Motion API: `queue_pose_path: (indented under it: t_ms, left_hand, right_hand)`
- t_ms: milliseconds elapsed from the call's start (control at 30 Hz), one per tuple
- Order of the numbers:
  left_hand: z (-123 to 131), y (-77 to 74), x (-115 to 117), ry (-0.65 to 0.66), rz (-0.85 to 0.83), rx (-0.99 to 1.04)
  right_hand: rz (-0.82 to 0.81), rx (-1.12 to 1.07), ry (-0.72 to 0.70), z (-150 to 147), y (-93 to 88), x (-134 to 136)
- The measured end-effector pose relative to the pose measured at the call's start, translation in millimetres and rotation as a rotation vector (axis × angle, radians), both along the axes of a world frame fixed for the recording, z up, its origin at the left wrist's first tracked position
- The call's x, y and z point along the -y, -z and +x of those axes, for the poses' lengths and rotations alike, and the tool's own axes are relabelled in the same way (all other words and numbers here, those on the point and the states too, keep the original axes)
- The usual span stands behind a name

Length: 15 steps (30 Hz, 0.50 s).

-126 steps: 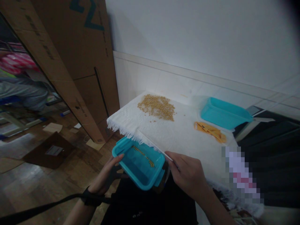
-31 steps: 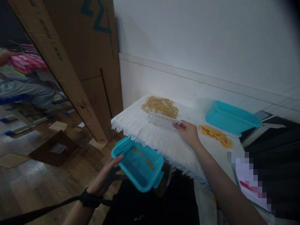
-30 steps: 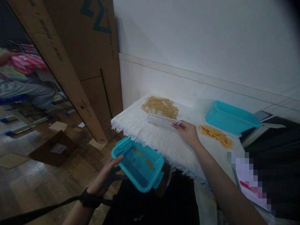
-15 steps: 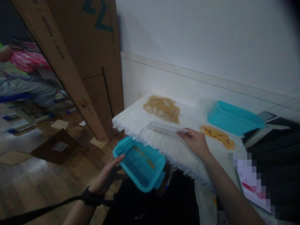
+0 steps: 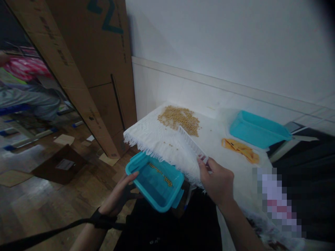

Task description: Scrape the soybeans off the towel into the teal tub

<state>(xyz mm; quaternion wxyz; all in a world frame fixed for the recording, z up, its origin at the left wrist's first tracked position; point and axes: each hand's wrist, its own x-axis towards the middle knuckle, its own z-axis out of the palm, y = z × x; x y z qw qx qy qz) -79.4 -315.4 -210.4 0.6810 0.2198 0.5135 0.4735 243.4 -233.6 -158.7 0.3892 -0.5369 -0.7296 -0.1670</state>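
My left hand [image 5: 119, 195] grips a blue plastic container [image 5: 153, 197] by its left rim, thumb on top. The container is tilted just below the table's fringed front edge, with a thin line of soybeans [image 5: 167, 181] inside. Closed on one end of a white slotted plastic strip [image 5: 192, 143], my right hand [image 5: 218, 179] is above the white tablecloth [image 5: 146, 132]. The strip's far end points at a spread pile of soybeans [image 5: 179, 118]. A few loose beans lie on the cloth between the strip and the container.
A second blue container [image 5: 261, 130] stands at the table's right, behind a crumpled yellow cloth [image 5: 240, 150]. A tall cardboard box [image 5: 104, 69] borders the table on the left. Cardboard pieces [image 5: 61, 164] lie on the wooden floor; another person sits at far left.
My right hand has moved toward me and turned the strip from nearly crosswise to slanting away. A few beans show on the cloth where the strip was. The held container has hardly moved.
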Motion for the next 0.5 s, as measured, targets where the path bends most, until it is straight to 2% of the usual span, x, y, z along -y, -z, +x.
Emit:
queue_pose_path:
  t_ms: [200,500]
  left_hand:
    - [0,-2.4,0,-0.012,0.008,-0.021]
    - [-1,-3.5,-5,-0.058,-0.005,-0.005]
  right_hand:
    - [0.026,0.074,-0.098,-15,-9.0,20]
    - [0.055,0.086,-0.287,-16,-15.3,46]
